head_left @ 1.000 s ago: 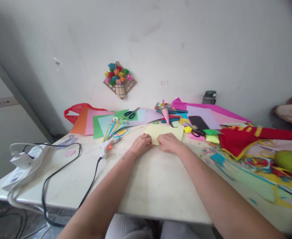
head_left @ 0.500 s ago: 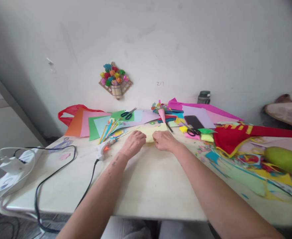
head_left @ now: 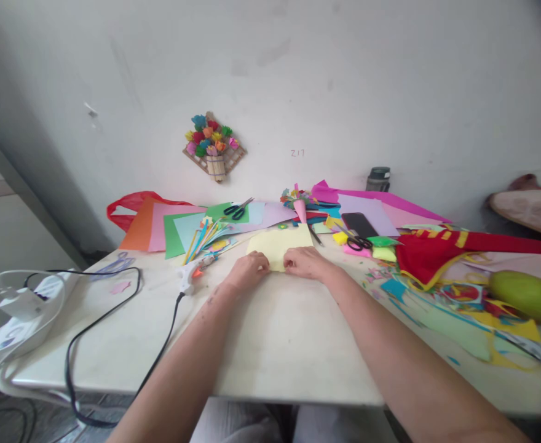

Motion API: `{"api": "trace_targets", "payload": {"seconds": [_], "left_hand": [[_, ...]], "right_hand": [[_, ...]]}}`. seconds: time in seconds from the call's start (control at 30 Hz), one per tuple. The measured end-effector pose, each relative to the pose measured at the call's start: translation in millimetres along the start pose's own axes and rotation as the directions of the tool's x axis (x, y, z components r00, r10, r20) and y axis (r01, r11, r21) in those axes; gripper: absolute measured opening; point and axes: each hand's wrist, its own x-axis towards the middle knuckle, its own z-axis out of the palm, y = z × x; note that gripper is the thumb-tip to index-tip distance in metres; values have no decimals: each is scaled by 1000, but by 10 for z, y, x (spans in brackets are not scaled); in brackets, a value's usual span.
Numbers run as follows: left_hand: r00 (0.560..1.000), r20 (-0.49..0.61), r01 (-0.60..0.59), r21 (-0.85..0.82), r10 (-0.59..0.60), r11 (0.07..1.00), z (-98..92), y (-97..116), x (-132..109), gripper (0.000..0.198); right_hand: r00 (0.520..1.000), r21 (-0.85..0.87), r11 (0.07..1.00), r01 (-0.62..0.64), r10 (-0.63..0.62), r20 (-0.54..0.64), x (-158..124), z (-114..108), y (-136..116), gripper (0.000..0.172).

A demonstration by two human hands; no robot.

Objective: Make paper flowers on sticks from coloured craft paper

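Note:
A pale yellow sheet of paper (head_left: 277,241) lies on the white table in front of me. At its near edge, on the left, my left hand (head_left: 251,269) is closed with the fingertips curled on the paper. My right hand (head_left: 310,263) grips the same near edge a short way to the right, fingers bent and pressed together. A small gap of paper shows between the two hands. Left of my left hand lies a white glue gun (head_left: 188,277) with an orange part and a black cord. Just past the sheet stands a pink paper cone (head_left: 300,210) with colourful bits on top.
Coloured paper sheets (head_left: 153,227), scissors (head_left: 237,210) and paper strips (head_left: 203,240) lie at the back left. To the right are a phone (head_left: 359,225), more scissors (head_left: 359,243), red cloth (head_left: 430,258) and a green fruit (head_left: 526,297). A power strip (head_left: 33,314) with cords occupies the left.
Both hands have come slightly nearer to me and lower, with the paper's near edge. More of the yellow sheet now shows flat beyond the fingers.

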Motion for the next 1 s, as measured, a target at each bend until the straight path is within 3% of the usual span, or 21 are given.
{"api": "trace_targets", "payload": {"seconds": [0.17,0.4,0.7,0.83,1.0], "left_hand": [[1000,-15,16,-82,-17,996,11,-27,15,9],[997,-40,60,-77,-63,995,37,-31,32,10],[994,-75,-71,81,77,994,-15,-41,3,12],[993,-66,-91,109,99,990,17,-44,8,6],[990,-56,-125,95,131,988,93,-28,67,17]], "right_hand": [[1000,49,999,15,-14,-21,10,26,1,21],[996,-103,993,50,-57,-71,-9,-1,-93,21],[987,-190,975,112,-132,-96,-28,-49,-153,19],[993,-158,983,97,-108,-57,-15,-21,-117,21],[999,-54,998,37,-38,-33,18,37,-49,23]]}}
